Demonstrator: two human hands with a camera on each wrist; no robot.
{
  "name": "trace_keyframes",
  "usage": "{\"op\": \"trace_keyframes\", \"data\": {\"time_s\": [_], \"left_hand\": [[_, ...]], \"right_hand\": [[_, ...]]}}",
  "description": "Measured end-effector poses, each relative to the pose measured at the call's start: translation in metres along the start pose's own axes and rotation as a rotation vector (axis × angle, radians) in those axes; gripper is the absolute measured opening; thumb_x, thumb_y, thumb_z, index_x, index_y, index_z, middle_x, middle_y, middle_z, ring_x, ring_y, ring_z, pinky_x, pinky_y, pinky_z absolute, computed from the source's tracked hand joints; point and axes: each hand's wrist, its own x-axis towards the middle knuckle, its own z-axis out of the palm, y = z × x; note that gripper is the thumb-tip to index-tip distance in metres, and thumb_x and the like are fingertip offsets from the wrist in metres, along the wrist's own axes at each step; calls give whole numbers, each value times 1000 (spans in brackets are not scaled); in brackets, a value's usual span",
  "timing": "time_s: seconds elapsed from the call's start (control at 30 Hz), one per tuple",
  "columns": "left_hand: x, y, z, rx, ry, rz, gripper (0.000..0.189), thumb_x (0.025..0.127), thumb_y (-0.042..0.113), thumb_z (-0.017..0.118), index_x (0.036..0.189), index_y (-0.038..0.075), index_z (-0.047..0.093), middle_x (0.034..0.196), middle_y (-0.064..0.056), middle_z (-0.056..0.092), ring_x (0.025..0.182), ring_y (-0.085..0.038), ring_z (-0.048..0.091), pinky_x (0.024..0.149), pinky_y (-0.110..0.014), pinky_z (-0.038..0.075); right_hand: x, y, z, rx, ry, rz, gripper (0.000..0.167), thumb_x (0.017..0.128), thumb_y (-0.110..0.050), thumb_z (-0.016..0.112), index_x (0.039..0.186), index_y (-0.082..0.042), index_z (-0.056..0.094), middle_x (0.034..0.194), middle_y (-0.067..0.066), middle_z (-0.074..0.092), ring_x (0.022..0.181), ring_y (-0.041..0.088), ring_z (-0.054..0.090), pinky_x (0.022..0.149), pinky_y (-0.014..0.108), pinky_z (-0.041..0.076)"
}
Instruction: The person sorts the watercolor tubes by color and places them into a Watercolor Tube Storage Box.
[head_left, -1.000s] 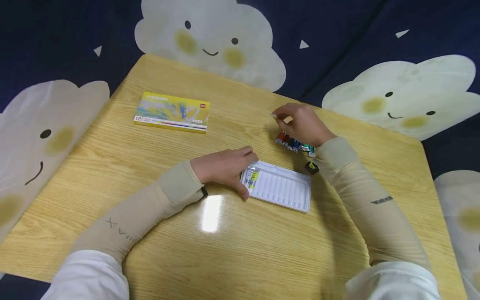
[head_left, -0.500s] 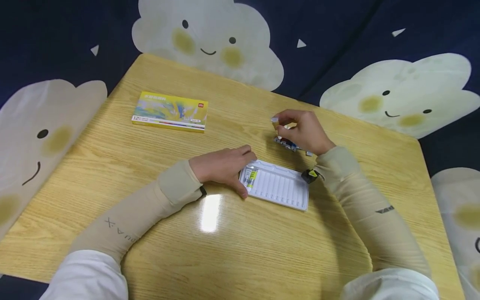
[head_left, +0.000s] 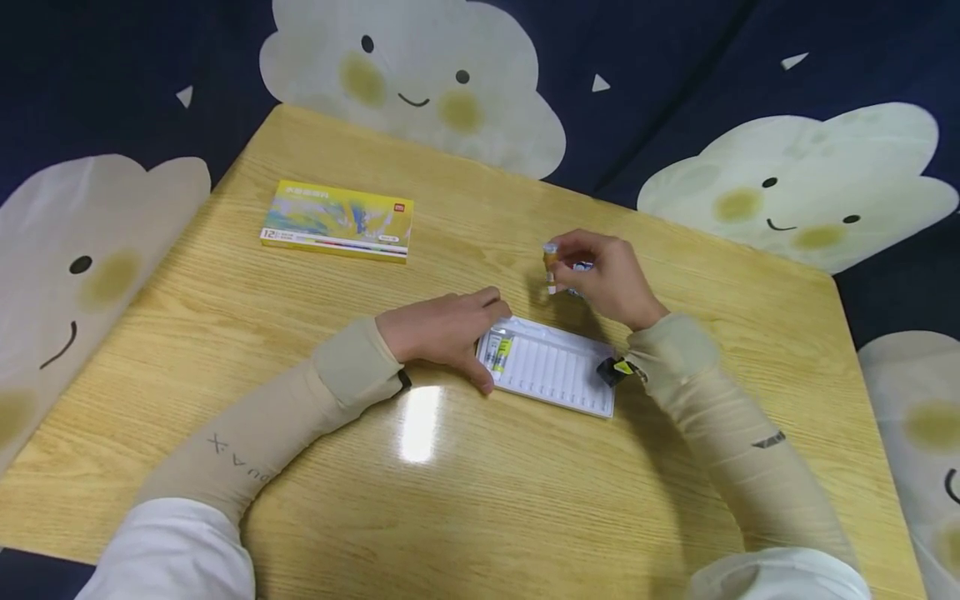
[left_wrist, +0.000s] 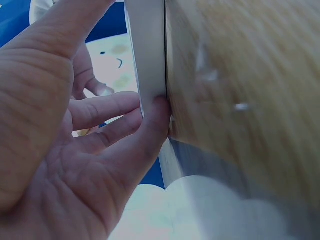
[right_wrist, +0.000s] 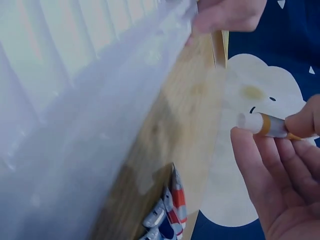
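A white slotted plastic tray lies on the table, with a couple of yellow-labelled paint tubes in its leftmost slots. My left hand grips the tray's left end, thumb at the near edge and fingers at the far corner; the left wrist view shows fingertips against the tray's side. Beyond the tray, my right hand pinches an orange-banded paint tube with a white cap between thumb and fingers, raised above the table. More paint tubes, red and blue ones among them, lie beneath that hand, mostly hidden in the head view.
A flat yellow paint box rests at the back left of the wooden table. The right wrist's black camera overlaps the tray's right end in the head view. Dark blue cloth with smiling clouds hangs around the table.
My right hand has come slightly nearer the tray and turned, so the orange-banded paint tube in its pinch shows more fully. The left hand stays at the tray's end.
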Motion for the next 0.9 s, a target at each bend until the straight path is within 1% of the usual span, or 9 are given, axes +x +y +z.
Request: {"op": "trace_keyframes", "data": {"time_s": [0.17,0.23,0.3,0.5,0.6,0.7,0.8,0.9], "left_hand": [[0,1,0,8,2,4,95,71,57,90,141,5,52,123,-5,53,96,-17,56,90,-34,53],[0,0,0,15,1,3,95,71,57,90,140,6,52,123,-5,53,96,-18,57,90,-34,53],[-1,1,0,15,1,-2,95,71,57,89,141,6,52,124,-5,52,96,-18,57,90,-34,53],[-1,0,0,8,2,-5,96,71,58,89,142,6,51,124,-5,52,96,-17,57,90,-34,53],[-1,0,1,10,5,-5,96,71,58,89,142,6,51,124,-4,52,96,-17,57,90,-35,53],[0,0,1,11,6,-6,96,70,58,89,142,7,51,124,-4,52,96,-17,57,90,-35,53],[0,0,1,11,4,-8,96,70,58,89,142,7,51,123,-4,52,95,-17,57,89,-34,53],[0,1,1,11,3,-8,96,70,58,90,142,7,51,123,-4,52,95,-17,56,89,-34,53]], "right_hand": [[-9,-3,5,90,-17,49,30,94,-5,70,124,0,69,105,20,73,80,3,71,71,30,63],[-12,-4,7,115,-23,63,33,94,-4,71,127,1,67,106,20,71,79,4,71,71,29,63],[-15,-4,8,134,-22,82,35,94,-4,71,129,2,66,106,21,70,77,5,71,71,31,64],[-22,-5,14,205,5,164,36,95,-2,68,130,5,64,101,15,64,74,10,71,72,43,64],[-27,-5,18,245,27,180,39,94,0,68,133,4,64,98,10,64,74,11,72,71,44,64],[-31,-5,22,281,40,176,41,94,3,67,135,3,64,97,6,64,77,9,73,72,44,64],[-34,-4,24,296,47,170,41,94,5,64,135,4,64,97,6,65,78,8,73,72,43,64],[-38,-3,26,268,41,172,41,95,4,63,135,2,64,99,11,66,78,7,73,72,40,64]]}}
